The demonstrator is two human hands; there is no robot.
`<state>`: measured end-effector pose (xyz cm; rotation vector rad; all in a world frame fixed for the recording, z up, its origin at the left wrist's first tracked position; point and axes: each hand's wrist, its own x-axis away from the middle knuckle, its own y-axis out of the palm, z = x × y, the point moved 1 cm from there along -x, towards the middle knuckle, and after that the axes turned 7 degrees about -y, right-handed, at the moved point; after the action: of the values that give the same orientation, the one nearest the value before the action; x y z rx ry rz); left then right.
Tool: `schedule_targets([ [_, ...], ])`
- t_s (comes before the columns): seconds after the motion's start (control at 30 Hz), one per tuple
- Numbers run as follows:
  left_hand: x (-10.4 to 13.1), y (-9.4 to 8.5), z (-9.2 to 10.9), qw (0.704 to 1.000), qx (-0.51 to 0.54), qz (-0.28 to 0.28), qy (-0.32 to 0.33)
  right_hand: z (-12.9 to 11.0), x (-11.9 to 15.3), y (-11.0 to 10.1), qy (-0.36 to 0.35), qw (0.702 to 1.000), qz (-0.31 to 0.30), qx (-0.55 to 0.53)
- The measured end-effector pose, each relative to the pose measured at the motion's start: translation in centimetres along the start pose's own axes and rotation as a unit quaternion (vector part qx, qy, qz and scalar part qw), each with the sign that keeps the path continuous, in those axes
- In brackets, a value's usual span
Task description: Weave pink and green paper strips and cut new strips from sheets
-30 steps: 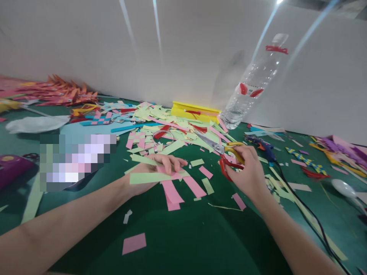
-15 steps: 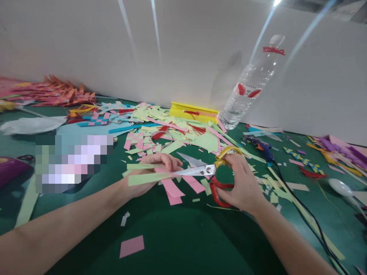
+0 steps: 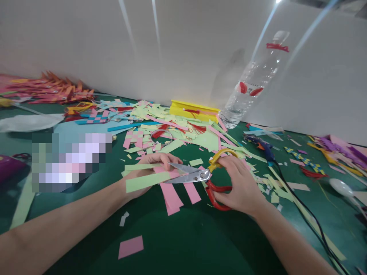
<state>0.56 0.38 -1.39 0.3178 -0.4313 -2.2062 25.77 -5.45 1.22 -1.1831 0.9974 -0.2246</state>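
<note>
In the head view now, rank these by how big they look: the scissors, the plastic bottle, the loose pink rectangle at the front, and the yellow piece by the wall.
1. Plastic bottle
2. Scissors
3. Yellow piece
4. Pink rectangle, though nearest the camera

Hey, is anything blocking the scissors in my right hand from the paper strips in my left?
Nothing visible: the open scissors in your right hand reach the paper strips. Your left hand, holding them, is right by the tip of the upper blade; I can't tell whether hand and blade touch.
</note>
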Motion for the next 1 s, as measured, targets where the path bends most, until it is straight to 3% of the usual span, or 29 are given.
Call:
schedule_targets([
  [0.47,0.2,0.1,-0.2,1.000,0.015,0.014,-0.023,-0.2,-0.3,-0.5,0.024,0.997,-0.066,-0.040],
  [0.63,-0.1,0.0,-0.5,1.000,0.017,0.007,-0.001,-0.3,-0.3,-0.7,0.031,0.995,-0.080,-0.052],
  [0.83,-0.1,0.7,0.2,0.999,-0.017,-0.044,-0.007,0.0,-0.2,-0.9,0.037,0.994,-0.076,-0.064],
  [1.0,0.1,0.5,0.3,0.996,-0.082,-0.035,0.004,0.0,-0.3,-0.9,0.047,0.992,-0.080,-0.080],
])
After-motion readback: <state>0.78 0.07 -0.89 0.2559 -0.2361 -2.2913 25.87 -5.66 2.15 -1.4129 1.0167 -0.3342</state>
